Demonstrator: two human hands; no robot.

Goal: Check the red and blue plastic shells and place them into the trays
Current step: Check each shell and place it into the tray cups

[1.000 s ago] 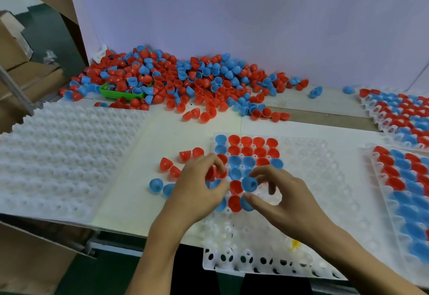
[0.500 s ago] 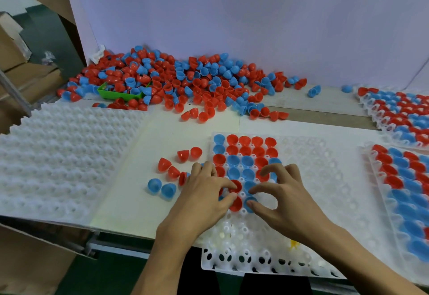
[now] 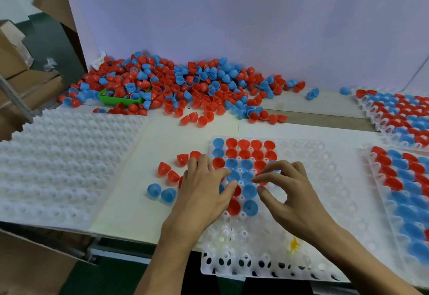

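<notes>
The clear white tray lies in front of me, with red and blue shells filling its upper left corner. My left hand rests flat over the tray's left edge, fingers straight on the shells, thumb beside a red shell. My right hand hovers over the tray with bent fingers. Its index tip touches a seated shell, thumb apart, nothing pinched between them. A blue shell sits in the lowest filled row. Loose red shells and blue shells lie on the table left of the tray.
A big pile of red and blue shells covers the back of the table around a green bin. Empty white trays lie at the left. Filled trays lie at the right. The tray's near edge overhangs the table.
The right hand set its blue shell into the tray and let go. The left hand no longer holds a red shell and has flattened onto the tray's left side.
</notes>
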